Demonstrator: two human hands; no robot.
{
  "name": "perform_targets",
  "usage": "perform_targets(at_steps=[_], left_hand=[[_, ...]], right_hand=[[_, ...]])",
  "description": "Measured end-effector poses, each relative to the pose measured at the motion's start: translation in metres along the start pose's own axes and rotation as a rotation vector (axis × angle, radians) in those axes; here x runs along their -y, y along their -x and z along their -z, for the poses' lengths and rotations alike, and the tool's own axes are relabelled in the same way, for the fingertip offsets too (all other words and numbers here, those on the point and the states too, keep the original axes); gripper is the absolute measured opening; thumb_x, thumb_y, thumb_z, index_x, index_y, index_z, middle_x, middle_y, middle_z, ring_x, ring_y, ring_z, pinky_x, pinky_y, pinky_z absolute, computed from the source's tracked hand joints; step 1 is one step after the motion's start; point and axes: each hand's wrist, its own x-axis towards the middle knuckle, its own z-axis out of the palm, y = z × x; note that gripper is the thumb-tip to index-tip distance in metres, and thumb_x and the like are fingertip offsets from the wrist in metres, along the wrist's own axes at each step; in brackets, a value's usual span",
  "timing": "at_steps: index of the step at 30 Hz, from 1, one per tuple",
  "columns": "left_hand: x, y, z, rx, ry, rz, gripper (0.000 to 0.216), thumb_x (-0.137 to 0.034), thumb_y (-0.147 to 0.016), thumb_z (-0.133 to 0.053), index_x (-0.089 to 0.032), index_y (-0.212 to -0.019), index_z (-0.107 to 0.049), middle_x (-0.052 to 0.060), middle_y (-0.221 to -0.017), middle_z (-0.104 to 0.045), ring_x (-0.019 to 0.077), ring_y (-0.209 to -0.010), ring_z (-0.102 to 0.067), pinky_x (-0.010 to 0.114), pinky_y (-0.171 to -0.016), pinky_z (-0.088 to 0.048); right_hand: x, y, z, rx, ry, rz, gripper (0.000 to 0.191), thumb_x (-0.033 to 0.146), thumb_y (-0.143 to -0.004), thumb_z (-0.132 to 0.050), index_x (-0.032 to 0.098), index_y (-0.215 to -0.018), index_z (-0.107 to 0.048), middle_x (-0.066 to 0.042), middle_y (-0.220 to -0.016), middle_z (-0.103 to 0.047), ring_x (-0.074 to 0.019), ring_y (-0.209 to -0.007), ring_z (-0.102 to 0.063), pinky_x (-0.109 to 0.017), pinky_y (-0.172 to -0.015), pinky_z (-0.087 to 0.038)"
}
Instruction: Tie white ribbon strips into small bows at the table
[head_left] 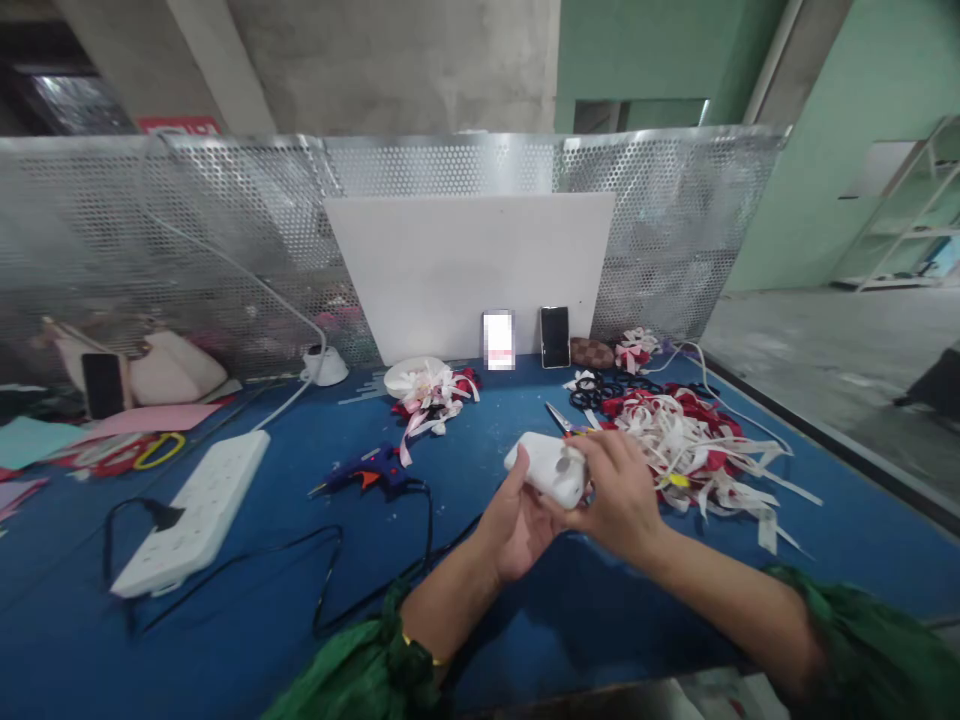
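Above the near middle of the blue table I hold a small white device with rounded corners; its exact kind is unclear. My left hand is closed around its left end from below, thumb on the near edge. The fingers of my right hand grip the right end, beside a round greyish part. Just beyond lie scissors, partly hidden by my right hand. To the right spreads a heap of white and red ribbon pieces. A blue glue gun rests left of my hands.
A white power strip with a black plug lies at left, its cords crossing the table. Ribbon bows rest by a white dish. Two phones, one lit and one dark, lean against a white board.
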Motion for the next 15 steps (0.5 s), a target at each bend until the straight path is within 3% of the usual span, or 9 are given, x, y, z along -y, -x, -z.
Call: perform_targets(at_steps=[3, 5, 6, 7, 8, 10, 12, 15], left_hand=[[-0.004, -0.002, 0.003, -0.176, 0.166, -0.096, 0.033, -0.036, -0.083, -0.057, -0.009, -0.100, -0.062, 0.012, -0.098, -0.068, 0.0205, -0.087, -0.065, 0.030, -0.078, -0.052], [-0.013, -0.004, 0.005, -0.200, 0.173, -0.178, 0.030, -0.027, -0.084, -0.056, -0.007, -0.105, -0.061, 0.013, -0.099, -0.068, 0.0215, -0.087, -0.066, 0.033, -0.079, -0.053], [-0.018, -0.004, 0.006, -0.236, 0.164, -0.208, 0.028, -0.023, -0.083, -0.056, -0.006, -0.105, -0.061, 0.014, -0.098, -0.069, 0.0216, -0.086, -0.066, 0.034, -0.079, -0.053], [-0.022, -0.005, 0.007, -0.291, 0.166, -0.248, 0.027, -0.018, -0.081, -0.057, -0.006, -0.105, -0.061, 0.014, -0.097, -0.069, 0.0208, -0.086, -0.066, 0.035, -0.080, -0.053], [-0.026, -0.005, 0.008, -0.332, 0.175, -0.278, 0.028, -0.015, -0.080, -0.058, -0.007, -0.106, -0.060, 0.013, -0.098, -0.069, 0.0206, -0.086, -0.066, 0.036, -0.081, -0.053], [-0.029, -0.007, 0.008, -0.383, 0.198, -0.295, 0.029, -0.013, -0.077, -0.059, -0.008, -0.106, -0.060, 0.013, -0.099, -0.069, 0.0209, -0.089, -0.066, 0.037, -0.083, -0.053], [-0.029, -0.008, 0.008, -0.390, 0.213, -0.282, 0.029, -0.012, -0.076, -0.060, -0.009, -0.105, -0.060, 0.013, -0.101, -0.068, 0.0217, -0.091, -0.065, 0.037, -0.083, -0.053], [-0.025, -0.009, 0.008, -0.381, 0.202, -0.228, 0.031, -0.014, -0.075, -0.061, -0.008, -0.106, -0.060, 0.014, -0.103, -0.068, 0.0222, -0.090, -0.066, 0.038, -0.082, -0.053]], right_hand=[[0.017, 0.009, -0.006, 0.065, -0.131, -0.011, 0.061, 0.049, -0.071, -0.065, 0.017, -0.121, -0.049, -0.016, -0.104, -0.055, -0.0298, -0.097, -0.051, -0.044, -0.086, -0.043], [0.002, 0.004, -0.005, 0.249, -0.260, -0.020, 0.065, 0.052, -0.071, -0.065, 0.019, -0.124, -0.048, -0.013, -0.110, -0.056, -0.0273, -0.098, -0.054, -0.039, -0.083, -0.046], [-0.015, -0.003, -0.004, 0.374, -0.325, -0.016, 0.064, 0.053, -0.072, -0.064, 0.022, -0.126, -0.048, -0.011, -0.113, -0.057, -0.0253, -0.097, -0.056, -0.036, -0.080, -0.048], [-0.037, -0.012, -0.002, 0.409, -0.343, -0.051, 0.052, 0.051, -0.077, -0.058, 0.024, -0.121, -0.053, -0.009, -0.112, -0.059, -0.0236, -0.098, -0.057, -0.035, -0.082, -0.047], [-0.064, -0.023, 0.000, 0.385, -0.267, -0.138, 0.040, 0.047, -0.084, -0.051, 0.023, -0.116, -0.057, -0.008, -0.112, -0.060, -0.0225, -0.099, -0.057, -0.034, -0.084, -0.046], [-0.125, -0.046, 0.003, 0.319, 0.109, -0.390, 0.032, 0.036, -0.089, -0.044, 0.020, -0.110, -0.061, -0.011, -0.114, -0.059, -0.0236, -0.102, -0.056, -0.034, -0.087, -0.042], [-0.182, -0.063, 0.003, 0.407, 0.344, -0.576, 0.028, 0.026, -0.086, -0.046, 0.013, -0.100, -0.066, -0.018, -0.105, -0.062, -0.0277, -0.099, -0.058, -0.036, -0.082, -0.042], [-0.237, -0.072, -0.001, 0.471, 0.365, -0.621, 0.019, 0.021, -0.080, -0.056, 0.008, -0.081, -0.069, -0.020, -0.084, -0.066, -0.0278, -0.086, -0.061, -0.035, -0.074, -0.041]])
